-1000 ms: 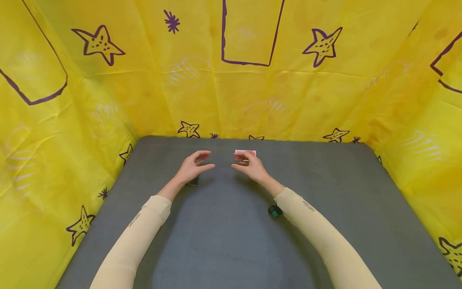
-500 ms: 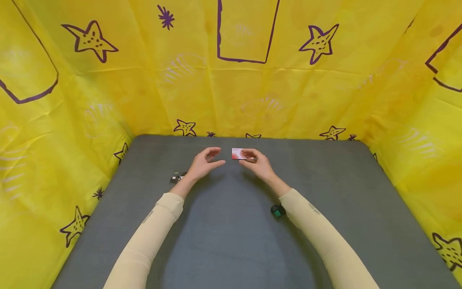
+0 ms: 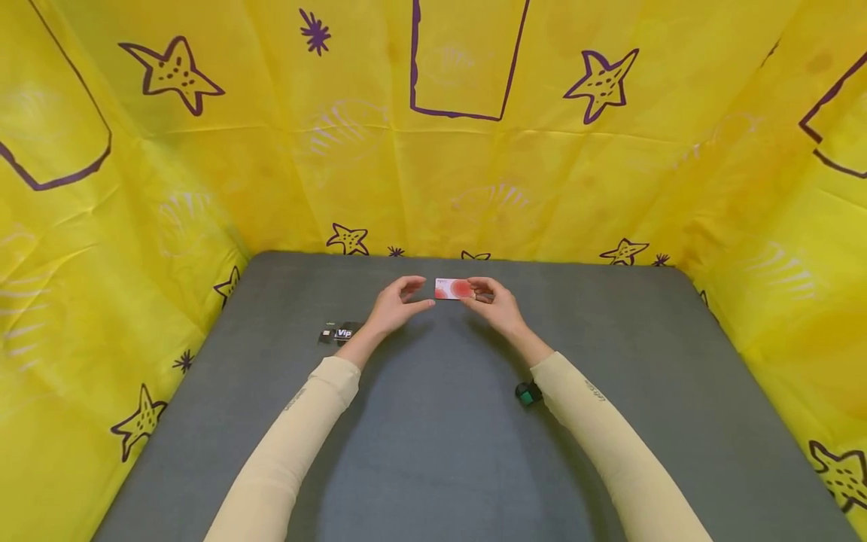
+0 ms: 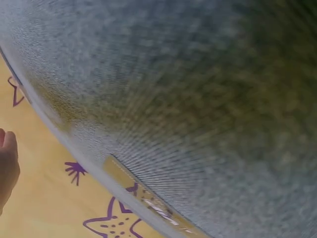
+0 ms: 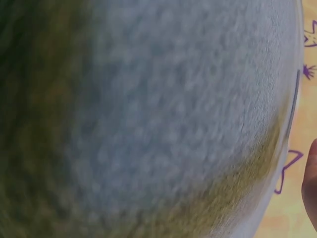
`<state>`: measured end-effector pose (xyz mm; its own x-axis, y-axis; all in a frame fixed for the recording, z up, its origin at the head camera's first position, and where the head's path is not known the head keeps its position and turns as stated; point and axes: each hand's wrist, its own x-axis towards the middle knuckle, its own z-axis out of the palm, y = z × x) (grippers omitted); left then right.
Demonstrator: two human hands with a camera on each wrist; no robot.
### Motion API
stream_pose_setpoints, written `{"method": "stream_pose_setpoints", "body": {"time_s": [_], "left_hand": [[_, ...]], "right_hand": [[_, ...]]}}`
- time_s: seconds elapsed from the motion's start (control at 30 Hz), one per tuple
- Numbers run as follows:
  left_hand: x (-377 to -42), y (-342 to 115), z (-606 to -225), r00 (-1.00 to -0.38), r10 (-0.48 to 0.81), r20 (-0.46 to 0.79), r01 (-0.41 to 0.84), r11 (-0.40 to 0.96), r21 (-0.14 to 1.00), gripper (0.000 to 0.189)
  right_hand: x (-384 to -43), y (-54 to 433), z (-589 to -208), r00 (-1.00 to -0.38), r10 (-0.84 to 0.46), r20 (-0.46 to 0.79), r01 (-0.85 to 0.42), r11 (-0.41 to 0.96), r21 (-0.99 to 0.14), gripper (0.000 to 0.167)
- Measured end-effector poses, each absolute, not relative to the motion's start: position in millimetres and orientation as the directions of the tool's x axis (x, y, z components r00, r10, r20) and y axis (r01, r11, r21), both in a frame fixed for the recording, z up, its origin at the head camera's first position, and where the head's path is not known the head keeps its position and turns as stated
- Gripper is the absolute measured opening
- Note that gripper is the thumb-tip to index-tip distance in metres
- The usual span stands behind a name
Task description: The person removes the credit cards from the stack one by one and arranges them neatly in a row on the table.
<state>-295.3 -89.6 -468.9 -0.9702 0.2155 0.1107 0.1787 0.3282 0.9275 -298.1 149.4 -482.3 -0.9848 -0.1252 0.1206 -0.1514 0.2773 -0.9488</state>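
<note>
Both of my hands hover near the far side of the grey table, thumbs and fingers loosely curved toward each other. A red and white card [image 3: 452, 289] lies between them. My left hand [image 3: 398, 302] is just left of the card, apart from it, with nothing in its grasp. The fingertips of my right hand [image 3: 497, 302] overlap the card's right end in the head view; whether they touch it I cannot tell, but they do not grip it. Only a small part of the left hand [image 4: 7, 166] and of the right hand [image 5: 311, 186] shows in the wrist views.
Left of my left forearm lies a black card [image 3: 339, 333] marked "Vip", partly covered by the arm. A small black and green object [image 3: 527, 393] sits beside my right sleeve, partly hidden. Yellow cloth [image 3: 474, 165] with purple drawings walls the grey table [image 3: 433, 452] at back and sides.
Both hands have shifted right. The red and white card, partly covered by the right hand before, now shows almost whole, and the black card has come out from behind the left arm.
</note>
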Motion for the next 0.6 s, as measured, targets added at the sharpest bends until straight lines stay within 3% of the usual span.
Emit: {"method": "stream_pose_setpoints", "body": {"time_s": [0.6], "left_hand": [[-308.6, -75.3, -467.5, -0.971, 0.219, 0.093, 0.188, 0.463, 0.866, 0.055]], "right_hand": [[-308.8, 165.1, -485.5, -0.986, -0.101, 0.129, -0.156, 0.335, -0.929, 0.047]]}}
